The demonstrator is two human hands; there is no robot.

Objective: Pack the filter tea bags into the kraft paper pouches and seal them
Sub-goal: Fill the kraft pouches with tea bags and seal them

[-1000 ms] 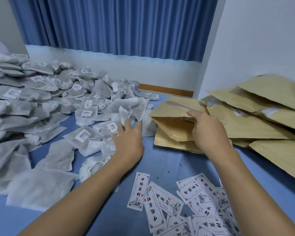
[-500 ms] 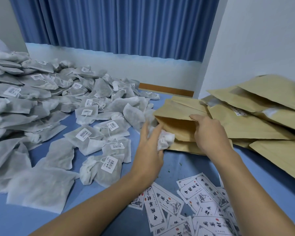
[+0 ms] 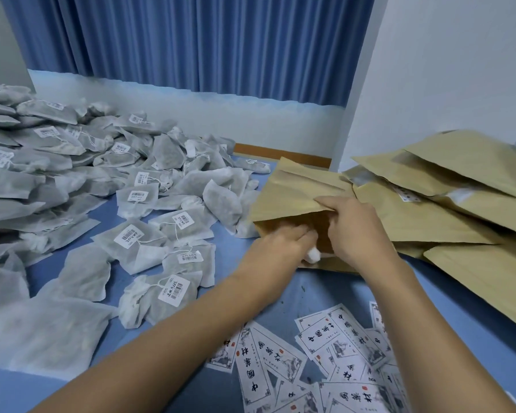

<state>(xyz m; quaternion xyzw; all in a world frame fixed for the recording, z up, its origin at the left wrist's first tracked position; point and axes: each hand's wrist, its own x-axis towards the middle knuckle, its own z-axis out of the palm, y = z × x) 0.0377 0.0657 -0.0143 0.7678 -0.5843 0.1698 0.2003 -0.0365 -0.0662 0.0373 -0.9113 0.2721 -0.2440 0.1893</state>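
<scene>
**A:** What is the head camera showing in the middle?

**B:** The right hand (image 3: 361, 231) is pinching the upper lip of a pouch (image 3: 298, 189), thumb on top, and is holding its mouth open toward the left.

**A:** And the left hand (image 3: 276, 245)?

**B:** It is reaching into that mouth, its fingers curling round a tea bag (image 3: 314, 255). Only a white end is peeking out under the knuckles, and the rest is sitting hidden.

**A:** Where is the pouch lying?

**B:** It is resting on the blue surface (image 3: 325, 293), its right side meeting the stack of pouches (image 3: 459, 210) that is filling the right.

**A:** What else is lying around?

**B:** A heap of tea bags (image 3: 125, 201) with barcode tags is spreading across the left, coming just beside the pouch. Printed labels (image 3: 340, 356) are lying scattered near, between the forearms. A curtain (image 3: 206, 40) is hanging at the far wall.
</scene>
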